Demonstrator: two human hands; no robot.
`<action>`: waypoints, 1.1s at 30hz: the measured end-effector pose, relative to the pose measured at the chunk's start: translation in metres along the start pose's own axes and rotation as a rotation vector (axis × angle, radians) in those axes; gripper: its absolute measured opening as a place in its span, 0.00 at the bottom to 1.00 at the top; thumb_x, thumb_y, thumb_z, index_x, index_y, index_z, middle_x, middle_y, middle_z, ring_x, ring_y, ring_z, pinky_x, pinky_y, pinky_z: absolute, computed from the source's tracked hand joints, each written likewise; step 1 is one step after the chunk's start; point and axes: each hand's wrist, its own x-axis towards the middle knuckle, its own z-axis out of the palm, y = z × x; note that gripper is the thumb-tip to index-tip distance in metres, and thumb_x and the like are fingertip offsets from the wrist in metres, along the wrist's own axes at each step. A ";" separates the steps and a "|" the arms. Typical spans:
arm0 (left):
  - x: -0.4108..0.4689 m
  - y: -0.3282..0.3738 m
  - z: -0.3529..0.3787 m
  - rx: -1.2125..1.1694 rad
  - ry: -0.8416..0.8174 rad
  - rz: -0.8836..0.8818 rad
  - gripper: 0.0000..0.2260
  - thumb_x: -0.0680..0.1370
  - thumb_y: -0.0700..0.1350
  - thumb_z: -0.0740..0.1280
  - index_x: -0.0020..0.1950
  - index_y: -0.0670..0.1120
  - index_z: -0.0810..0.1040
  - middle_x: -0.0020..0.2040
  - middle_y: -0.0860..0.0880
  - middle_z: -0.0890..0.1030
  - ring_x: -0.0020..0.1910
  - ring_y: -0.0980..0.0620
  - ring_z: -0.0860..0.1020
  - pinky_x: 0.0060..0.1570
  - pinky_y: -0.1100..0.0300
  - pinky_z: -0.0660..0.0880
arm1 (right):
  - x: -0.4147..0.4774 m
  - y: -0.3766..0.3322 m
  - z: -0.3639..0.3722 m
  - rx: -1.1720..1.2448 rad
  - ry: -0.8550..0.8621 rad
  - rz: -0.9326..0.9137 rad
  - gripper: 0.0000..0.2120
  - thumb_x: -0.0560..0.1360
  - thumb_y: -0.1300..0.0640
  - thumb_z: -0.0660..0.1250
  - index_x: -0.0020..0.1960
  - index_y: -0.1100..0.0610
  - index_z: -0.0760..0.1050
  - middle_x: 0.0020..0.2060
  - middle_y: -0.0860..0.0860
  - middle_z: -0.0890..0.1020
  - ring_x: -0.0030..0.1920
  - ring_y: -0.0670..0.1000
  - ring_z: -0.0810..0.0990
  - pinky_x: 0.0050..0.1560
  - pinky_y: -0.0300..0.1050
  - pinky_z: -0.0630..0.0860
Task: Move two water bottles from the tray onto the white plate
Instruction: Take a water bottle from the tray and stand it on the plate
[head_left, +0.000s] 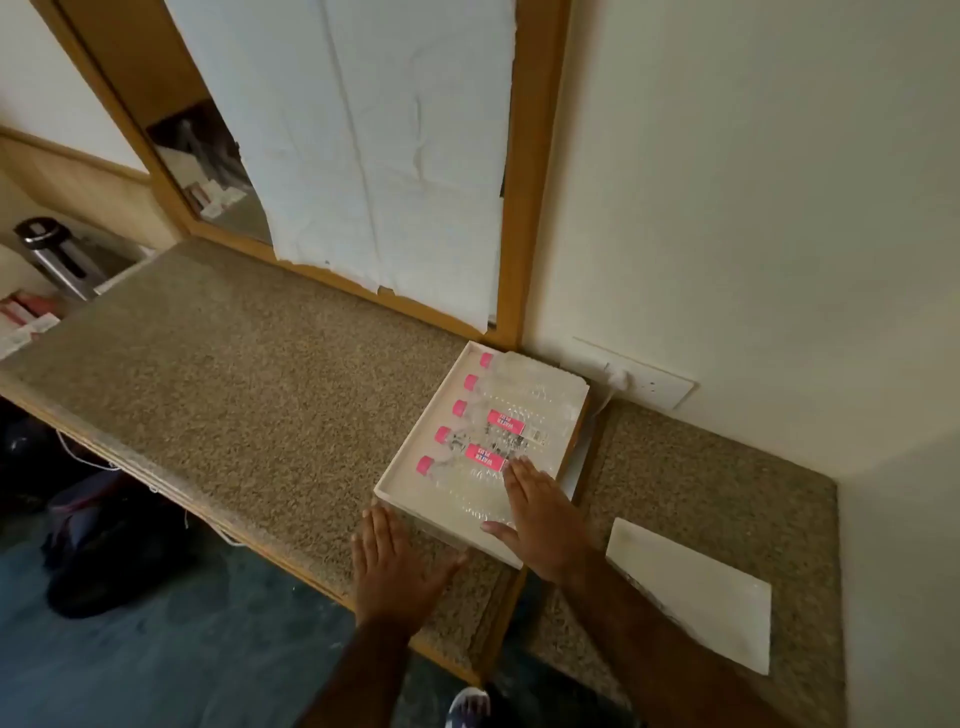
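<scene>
A white tray (395, 480) lies on the speckled counter with several clear water bottles lying side by side in it, pink caps pointing left. The nearest bottle (457, 478) has a pink label. My right hand (540, 519) hovers flat over the tray's near right corner, fingers apart, above the nearest bottle's base, holding nothing. My left hand (395, 566) is spread flat over the counter just in front of the tray's near left corner, empty. The white rectangular plate (696, 592) lies to the right of my right forearm.
The counter (234, 374) stretches left, with a steel flask (52, 257) and packets at its far end. A wood-framed mirror covered with white paper (363, 145) stands behind. A wall socket (644, 382) with a plug sits right of the tray. A dark bag (98, 540) lies on the floor.
</scene>
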 end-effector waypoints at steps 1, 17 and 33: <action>0.000 -0.001 0.003 -0.003 -0.014 -0.015 0.63 0.67 0.86 0.44 0.84 0.39 0.36 0.86 0.38 0.40 0.85 0.42 0.39 0.84 0.42 0.40 | 0.004 -0.001 0.005 -0.001 -0.015 -0.028 0.43 0.80 0.32 0.55 0.82 0.61 0.51 0.81 0.59 0.57 0.82 0.57 0.53 0.80 0.52 0.54; 0.017 0.008 0.038 0.018 0.006 -0.030 0.63 0.68 0.85 0.47 0.84 0.36 0.41 0.85 0.37 0.42 0.85 0.41 0.38 0.83 0.39 0.37 | 0.043 -0.025 0.013 -0.143 -0.064 0.035 0.31 0.77 0.45 0.70 0.71 0.64 0.68 0.64 0.59 0.76 0.64 0.58 0.75 0.63 0.50 0.74; 0.018 0.004 0.039 0.015 -0.021 -0.025 0.62 0.70 0.85 0.47 0.84 0.36 0.41 0.85 0.37 0.41 0.85 0.40 0.38 0.83 0.38 0.38 | 0.059 -0.051 0.003 -0.093 -0.066 0.225 0.22 0.74 0.45 0.74 0.61 0.58 0.77 0.55 0.54 0.82 0.56 0.55 0.81 0.52 0.48 0.78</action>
